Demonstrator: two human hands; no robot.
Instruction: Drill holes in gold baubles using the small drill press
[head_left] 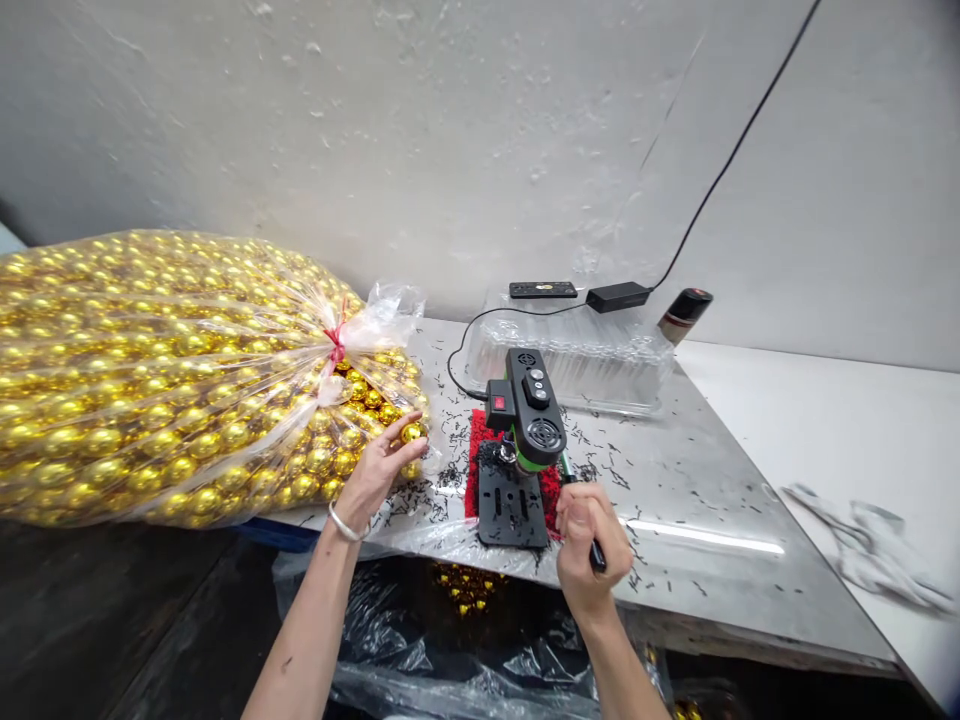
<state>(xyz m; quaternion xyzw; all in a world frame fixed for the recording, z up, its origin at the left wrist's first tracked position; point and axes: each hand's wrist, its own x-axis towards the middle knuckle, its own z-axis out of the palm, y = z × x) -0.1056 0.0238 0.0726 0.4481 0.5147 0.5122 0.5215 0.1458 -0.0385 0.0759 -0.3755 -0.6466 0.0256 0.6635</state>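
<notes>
My left hand point(379, 462) is at the near end of a clear plastic bag point(225, 385) packed with shiny gold balls. Its thumb and fingers close round one gold ball point(412, 432). Knotted red string ties the bag's neck. My right hand point(592, 535) is wrapped round a black handle point(597, 556) whose thin shaft runs up beside a small black machine point(535, 408). Where the shaft ends is hidden behind the machine's head. This machine has round vents, buttons and a red switch, and its slotted black base plate point(512, 505) rests on a red mat point(475, 470).
Black shavings litter the metal tabletop point(675, 500). Behind the machine lies a clear plastic tray point(570, 350) with a power adapter point(617, 296) and a black remote-like object point(543, 289). A can point(684, 314) and white gloves point(870, 540) are right. Below hangs clear plastic point(405, 640) with gold balls.
</notes>
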